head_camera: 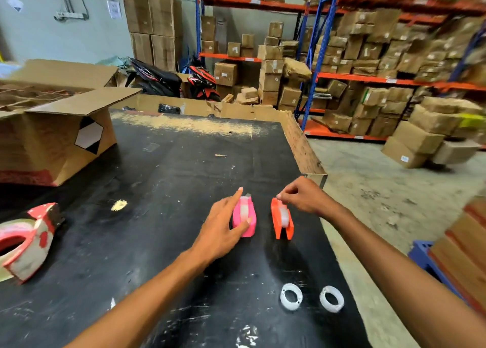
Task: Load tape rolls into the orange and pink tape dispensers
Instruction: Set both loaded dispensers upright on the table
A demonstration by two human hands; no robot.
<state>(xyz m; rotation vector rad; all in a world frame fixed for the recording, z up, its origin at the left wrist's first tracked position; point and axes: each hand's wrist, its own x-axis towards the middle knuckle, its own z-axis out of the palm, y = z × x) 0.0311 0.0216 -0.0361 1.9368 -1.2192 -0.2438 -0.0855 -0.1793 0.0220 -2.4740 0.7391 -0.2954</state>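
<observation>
A pink tape dispenser (247, 223) and an orange tape dispenser (281, 220) stand side by side on the black table (168, 190), each with a clear tape roll inside. My left hand (223, 221) grips the pink dispenser, index finger pointing along its top and thumb on its near end. My right hand (305, 196) hovers over the far end of the orange dispenser, fingertips pinched together there; whether they hold tape I cannot tell. Two clear tape rolls lie flat near the table's front: one (291, 296) on the left, the other (332, 299) on the right.
A large red and white packing tape dispenser (25, 245) lies at the table's left edge. An open cardboard box (55, 142) sits at the back left. The table's right edge (310, 158) drops to a concrete floor. Shelves of cartons fill the background.
</observation>
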